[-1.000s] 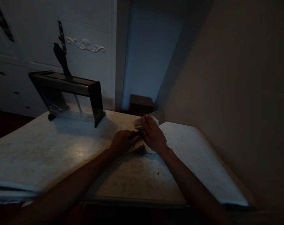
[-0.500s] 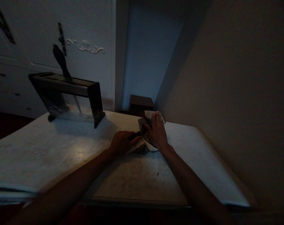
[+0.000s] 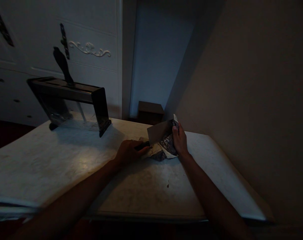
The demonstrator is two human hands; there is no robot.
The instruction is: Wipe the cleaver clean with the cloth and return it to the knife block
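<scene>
In the head view my left hand [image 3: 127,151] is closed round the black handle of a broad-bladed cleaver [image 3: 158,131]. The blade stands up from the table, pointing right, its flat grey side in view. Under and behind it lies a crumpled, patterned sheet [image 3: 164,154], dark on one face and pale on the other; whether it is paper or cloth I cannot tell. My right hand [image 3: 181,140] grips the sheet's right part near the blade's far end, thumb up. The fingers behind the sheet are partly hidden.
A knife block [image 3: 66,90] with clear sides and one black-handled knife stands at the back left of the pale table [image 3: 66,160]. A small dark scrap [image 3: 168,184] lies near the front. White cabinets [image 3: 91,26] stand behind, and a wall [image 3: 241,83] rises on the right.
My right hand has moved right, from over the blade to the sheet's right part. More of the blade and the sheet's dark face now shows. My left hand stays on the handle.
</scene>
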